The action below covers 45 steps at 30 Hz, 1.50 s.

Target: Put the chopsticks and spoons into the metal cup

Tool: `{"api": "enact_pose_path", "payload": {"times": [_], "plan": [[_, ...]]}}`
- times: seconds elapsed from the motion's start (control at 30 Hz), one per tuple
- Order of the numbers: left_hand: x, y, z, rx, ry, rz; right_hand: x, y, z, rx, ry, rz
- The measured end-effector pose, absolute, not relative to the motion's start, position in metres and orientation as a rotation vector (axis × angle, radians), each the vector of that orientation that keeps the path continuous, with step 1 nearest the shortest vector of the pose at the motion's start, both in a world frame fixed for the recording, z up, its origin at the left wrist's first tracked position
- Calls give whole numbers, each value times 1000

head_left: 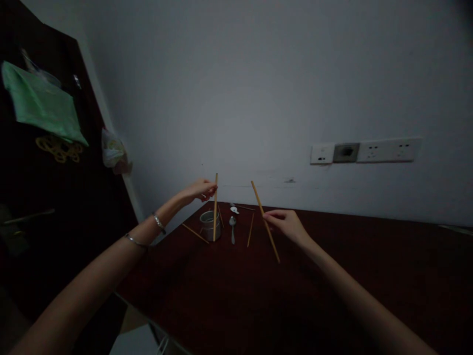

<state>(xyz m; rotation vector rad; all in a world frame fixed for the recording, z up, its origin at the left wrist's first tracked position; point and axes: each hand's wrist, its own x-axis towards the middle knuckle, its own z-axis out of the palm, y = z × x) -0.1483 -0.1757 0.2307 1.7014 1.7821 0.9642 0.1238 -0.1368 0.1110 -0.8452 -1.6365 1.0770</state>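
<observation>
My left hand (201, 189) pinches a wooden chopstick (215, 209) near its upper end and holds it upright. Its lower part passes in front of a grey metal cup (207, 223) on the table. A second chopstick (271, 239), tilted, is gripped around its middle by my right hand (286, 224). Between the hands lie a metal spoon (232, 226) and another chopstick (251, 230). A further chopstick (195, 233) lies left of the cup. Behind the spoon I see a small white spoon-like piece (234, 210) and a thin utensil (244, 207).
The dark red table (229, 296) meets a pale wall (240, 108) at the back. Wall sockets (386, 151) are at the right. On the left stands a dark door with a green cloth (44, 101) and a handle (29, 217); a plastic bag (113, 149) hangs beside it.
</observation>
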Motion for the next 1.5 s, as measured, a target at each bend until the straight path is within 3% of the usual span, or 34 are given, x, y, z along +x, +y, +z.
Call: {"api": "enact_pose_path", "payload": {"times": [0.2, 0.5, 0.9, 1.5], "plan": [[-43, -141, 192, 1869, 1384, 825, 176, -142, 99, -891, -1242, 1359], [55, -98, 136, 1826, 1047, 797, 219, -143, 76, -798, -1020, 1409], [74, -70, 84, 1761, 968, 814, 228, -137, 50, -852, -975, 1494], [78, -80, 72, 1644, 1073, 727, 229, -146, 36, -890, -969, 1613]]}}
